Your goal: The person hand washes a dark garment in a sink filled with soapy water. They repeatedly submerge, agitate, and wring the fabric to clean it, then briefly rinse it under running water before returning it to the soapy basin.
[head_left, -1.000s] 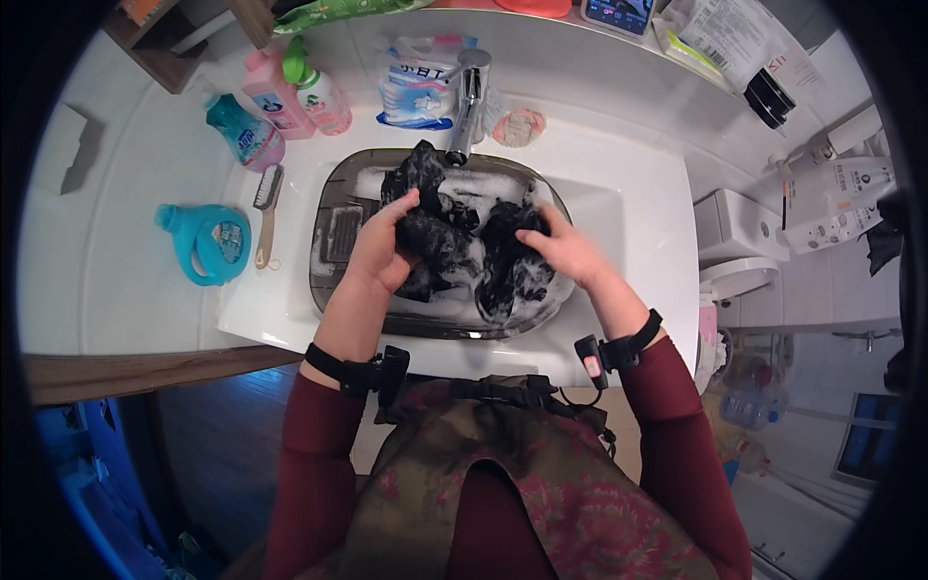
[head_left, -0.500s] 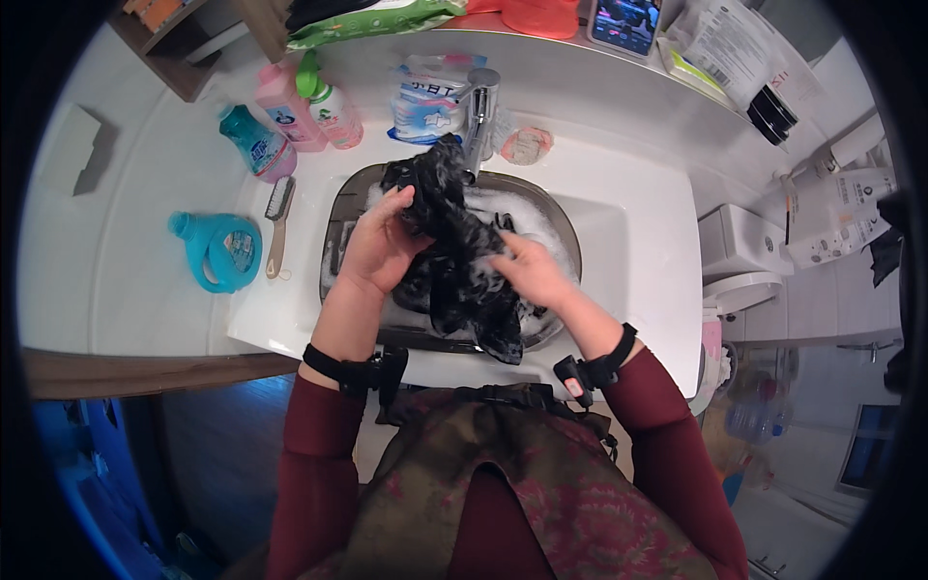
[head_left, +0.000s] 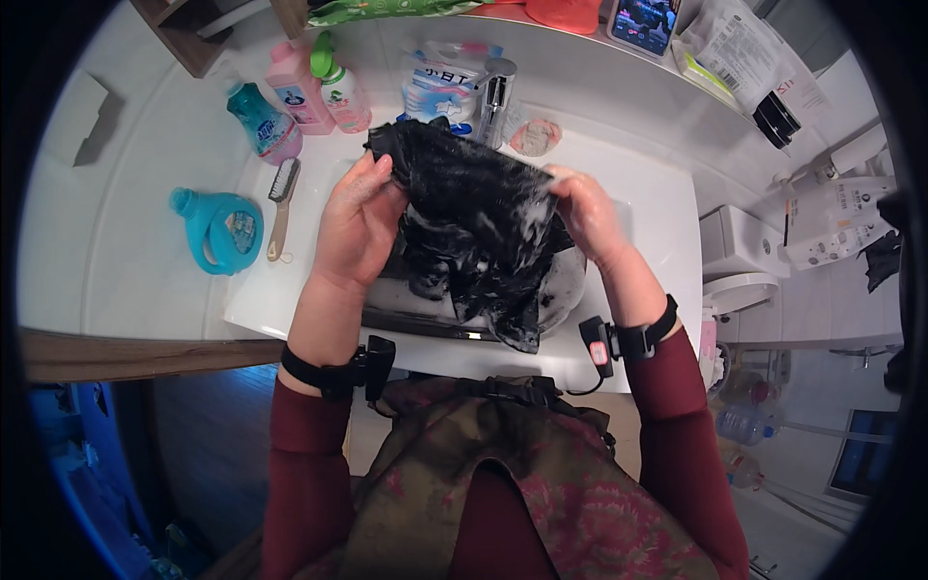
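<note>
A wet black garment (head_left: 469, 198), streaked with white suds, is stretched between my two hands above the sink. My left hand (head_left: 360, 220) grips its upper left corner, thumb on top. On the other side my right hand (head_left: 588, 211) pinches the upper right edge. The lower part of the cloth hangs in folds toward a dark translucent basin (head_left: 411, 319), which holds foamy water. Most of that basin is hidden behind the garment. What kind of garment it is, I cannot make out.
The basin sits in a white sink (head_left: 652, 261) below a chrome faucet (head_left: 496, 101). Left of it lie a scrub brush (head_left: 280, 208), a blue jug (head_left: 220, 230) and several bottles. A detergent bag (head_left: 440, 92) and a soap piece (head_left: 535, 137) flank the faucet. A phone (head_left: 643, 21) stands on the shelf.
The bunched garment has been spread out and lifted. My right hand has moved up and to the right, pulling its edge taut; my left hand still holds the left side.
</note>
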The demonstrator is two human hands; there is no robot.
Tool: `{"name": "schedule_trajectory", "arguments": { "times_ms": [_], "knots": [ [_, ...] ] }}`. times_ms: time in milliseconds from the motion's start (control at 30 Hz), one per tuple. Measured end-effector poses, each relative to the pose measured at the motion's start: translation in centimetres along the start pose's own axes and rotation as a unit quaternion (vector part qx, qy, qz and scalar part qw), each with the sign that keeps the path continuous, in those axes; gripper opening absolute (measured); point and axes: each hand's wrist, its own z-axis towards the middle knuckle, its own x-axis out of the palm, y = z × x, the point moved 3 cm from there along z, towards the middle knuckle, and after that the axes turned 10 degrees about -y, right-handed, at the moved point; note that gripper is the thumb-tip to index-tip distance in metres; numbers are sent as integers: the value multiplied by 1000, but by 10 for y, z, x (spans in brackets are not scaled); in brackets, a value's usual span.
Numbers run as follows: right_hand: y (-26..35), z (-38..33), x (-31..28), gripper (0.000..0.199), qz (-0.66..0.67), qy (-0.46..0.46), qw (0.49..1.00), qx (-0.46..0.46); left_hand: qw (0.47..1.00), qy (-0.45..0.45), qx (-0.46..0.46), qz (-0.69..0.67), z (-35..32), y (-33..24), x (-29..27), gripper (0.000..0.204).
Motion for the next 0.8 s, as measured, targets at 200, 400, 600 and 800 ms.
{"name": "schedule_trajectory", "arguments": {
  "times_ms": [200, 400, 600, 800],
  "knots": [
    [6, 12, 17, 30, -92, -48, 994, 45, 994, 22, -46, 96, 1, -7, 7, 27],
    [30, -42, 73, 45, -59, 114, 986, 107, 994, 4, -97, 46, 7, -5, -3, 30],
    [43, -36, 103, 28, -179, 23, 980, 83, 996, 46, -79, 1, 15, -25, 17, 20],
    [77, -11, 23, 35, 79, -29, 973, 214, 991, -18, -47, 123, 23, -49, 6, 24]
  ]
}}
